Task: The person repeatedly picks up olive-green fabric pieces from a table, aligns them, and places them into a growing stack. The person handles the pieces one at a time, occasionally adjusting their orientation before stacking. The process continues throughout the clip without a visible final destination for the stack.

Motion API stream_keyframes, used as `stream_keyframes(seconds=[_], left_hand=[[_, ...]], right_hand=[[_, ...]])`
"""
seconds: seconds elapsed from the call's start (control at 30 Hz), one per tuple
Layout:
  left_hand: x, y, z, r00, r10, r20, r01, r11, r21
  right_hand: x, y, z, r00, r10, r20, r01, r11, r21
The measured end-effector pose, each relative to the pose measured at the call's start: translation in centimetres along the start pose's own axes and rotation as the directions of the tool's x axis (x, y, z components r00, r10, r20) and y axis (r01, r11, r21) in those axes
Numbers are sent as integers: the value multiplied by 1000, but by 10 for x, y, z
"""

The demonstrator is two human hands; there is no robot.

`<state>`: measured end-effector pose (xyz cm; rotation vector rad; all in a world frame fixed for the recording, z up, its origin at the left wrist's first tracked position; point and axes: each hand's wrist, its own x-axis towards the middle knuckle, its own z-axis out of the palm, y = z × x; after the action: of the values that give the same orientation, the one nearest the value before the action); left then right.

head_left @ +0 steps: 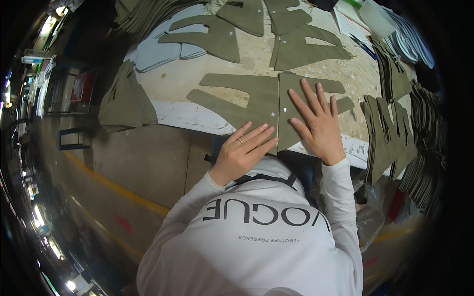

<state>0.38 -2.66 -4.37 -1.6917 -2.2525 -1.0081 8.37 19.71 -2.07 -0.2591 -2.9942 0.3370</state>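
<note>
Two olive-green cut fabric pieces lie side by side on the worktable (173, 109), their straight edges almost meeting in a narrow seam line. On the lower edge of the left fabric piece (260, 101) rests my left hand (245, 148), fingers stretched out and a ring on one of them. My right hand (316, 118) lies flat with spread fingers on the right fabric piece (285, 132), covering part of it. Each piece has two long prongs and a small white sticker. Neither hand grips anything.
Similar olive pieces (306, 53) lie farther back, beside light-blue pieces (157, 55). Thick olive stacks hang over the table's right edge (387, 138) and left edge (127, 101). A pen (364, 48) and paper sheet (351, 23) are at the back right.
</note>
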Motion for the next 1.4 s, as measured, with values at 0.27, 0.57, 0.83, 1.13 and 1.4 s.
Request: stream_keyframes(seconds=[0.27, 0.57, 0.83, 1.13, 1.4], left_hand=[[-2, 3, 5, 1000, -22, -9, 21, 995, -93], [10, -38, -58, 849, -429, -309, 449, 893, -8], [85, -57, -90, 864, -465, -195, 347, 828, -441], [285, -75, 39, 772, -309, 556, 630, 256, -733], [392, -106, 171, 636, -488, 598, 710, 68, -701]], right_hand=[[-9, 0, -1, 999, -40, 7, 40, 999, 18], [-1, 16, -45, 998, -53, 22, 41, 930, 366], [81, 120, -120, 906, 110, -408, 73, 910, 407], [191, 249, -41, 508, 631, -586, -151, 735, 661], [198, 270, 7, 559, 652, -513, -194, 704, 683]])
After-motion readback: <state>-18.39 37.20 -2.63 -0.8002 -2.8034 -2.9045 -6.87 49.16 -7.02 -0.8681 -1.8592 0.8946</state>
